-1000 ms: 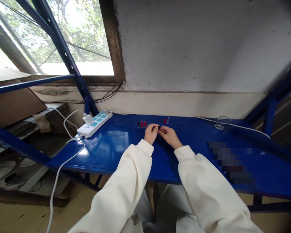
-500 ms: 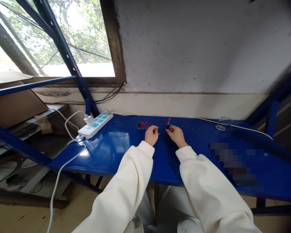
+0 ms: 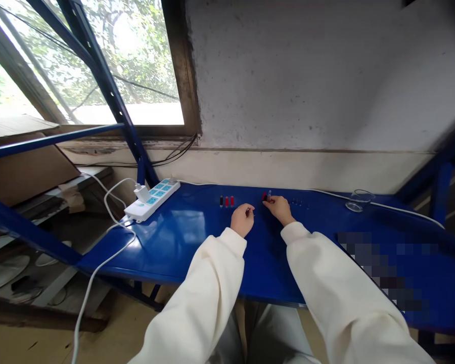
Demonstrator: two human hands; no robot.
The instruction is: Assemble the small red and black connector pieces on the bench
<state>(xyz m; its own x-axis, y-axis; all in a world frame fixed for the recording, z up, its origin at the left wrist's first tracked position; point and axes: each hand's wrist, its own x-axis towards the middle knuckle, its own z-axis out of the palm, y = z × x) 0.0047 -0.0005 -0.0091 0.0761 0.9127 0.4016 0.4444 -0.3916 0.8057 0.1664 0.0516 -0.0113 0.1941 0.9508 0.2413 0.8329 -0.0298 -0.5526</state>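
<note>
My left hand (image 3: 242,220) is closed in a pinch above the blue table, with a thin small item barely showing at its fingertips. To the right, my right hand (image 3: 279,209) pinches a small tube down at the tabletop; its lower part is hidden by the fingers. A clear tube top (image 3: 269,193) shows just above those fingers, and a small red tube (image 3: 264,195) stands right beside them. Left of my hands, a black tube (image 3: 221,201) and two red tubes (image 3: 229,201) stand in a row. Several tiny clear pieces (image 3: 296,202) lie right of my right hand.
A white power strip (image 3: 151,200) with a plug and cable lies at the table's left end. A clear glass (image 3: 358,200) lies at the back right beside a white cord. A blurred-out item (image 3: 382,268) is at the right front. Blue rack posts (image 3: 136,151) flank the table.
The view has shifted slightly. My right hand has brought its small tube close to the red one at the back. My left hand stays pinched, a little lower, its wrist turned.
</note>
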